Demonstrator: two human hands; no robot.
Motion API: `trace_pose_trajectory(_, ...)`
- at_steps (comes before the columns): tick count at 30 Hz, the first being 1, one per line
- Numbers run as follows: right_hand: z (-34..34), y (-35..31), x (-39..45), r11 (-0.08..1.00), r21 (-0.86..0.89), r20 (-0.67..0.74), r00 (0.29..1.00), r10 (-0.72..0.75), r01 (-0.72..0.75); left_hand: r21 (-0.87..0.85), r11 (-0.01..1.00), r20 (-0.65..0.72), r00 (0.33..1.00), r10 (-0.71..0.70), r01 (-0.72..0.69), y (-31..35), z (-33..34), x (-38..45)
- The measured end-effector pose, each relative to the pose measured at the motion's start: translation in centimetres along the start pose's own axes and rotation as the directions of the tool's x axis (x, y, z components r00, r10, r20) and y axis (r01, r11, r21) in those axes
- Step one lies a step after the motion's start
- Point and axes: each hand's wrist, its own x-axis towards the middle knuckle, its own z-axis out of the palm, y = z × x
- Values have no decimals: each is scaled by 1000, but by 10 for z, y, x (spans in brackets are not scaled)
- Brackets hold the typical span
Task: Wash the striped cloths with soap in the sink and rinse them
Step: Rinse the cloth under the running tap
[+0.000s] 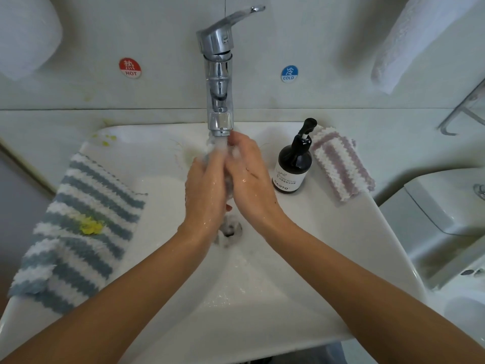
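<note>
Water runs from the chrome faucet (219, 82) onto my two hands over the white sink (328, 232). My left hand (203, 193) and my right hand (250, 179) are pressed together around a wet grey cloth (229, 183), only a sliver of which shows between them. A blue-and-white striped cloth (78, 227) with a yellow stain (90, 227) lies over the sink's left rim. A purple-and-white striped cloth (341, 164) lies on the right rim. The dark soap pump bottle (291, 166) stands just right of my right hand.
The drain (231, 229) sits below my hands with water flowing into it. Hot (130, 67) and cold (289, 74) stickers mark the wall. White towels (414, 43) hang at upper right and upper left. A toilet tank (446, 206) stands to the right.
</note>
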Motion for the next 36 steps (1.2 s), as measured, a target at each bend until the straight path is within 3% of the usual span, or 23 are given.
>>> trace_pose_trajectory(3,1,-2,4,1000,-28,-6,1000,5,-5,32,999,-102,994,29,-25,-1,-1,1)
trace_pose_trajectory(8,3,8,6,983,-36,6,984,178,-178,-125,992,-218,976,-14,-13,2,-4,3)
trace_pose_trajectory(12,3,7,5,957,-253,30,988,155,-142,-66,982,-267,951,154,-177,6,-10,2)
trace_pose_trajectory(17,2,4,4,975,-181,57,989,139,-127,-69,987,-278,953,123,-148,5,-15,15)
trace_pose_trajectory(20,5,7,2,991,-85,60,992,111,-106,-61,990,-259,960,106,-126,3,-17,21)
trace_pose_trajectory(23,8,10,1,993,1,-2,993,120,-120,44,976,-211,953,218,-213,0,-18,17)
trace_pose_trajectory(27,11,10,1,986,14,-48,984,170,-169,290,872,-45,904,424,-394,-8,-14,14)
trace_pose_trajectory(30,6,12,2,976,36,-92,972,218,-216,407,788,48,873,486,-461,-10,-11,10)
trace_pose_trajectory(36,2,5,3,974,16,-80,971,226,-225,185,936,-22,951,309,-300,-2,-11,6)
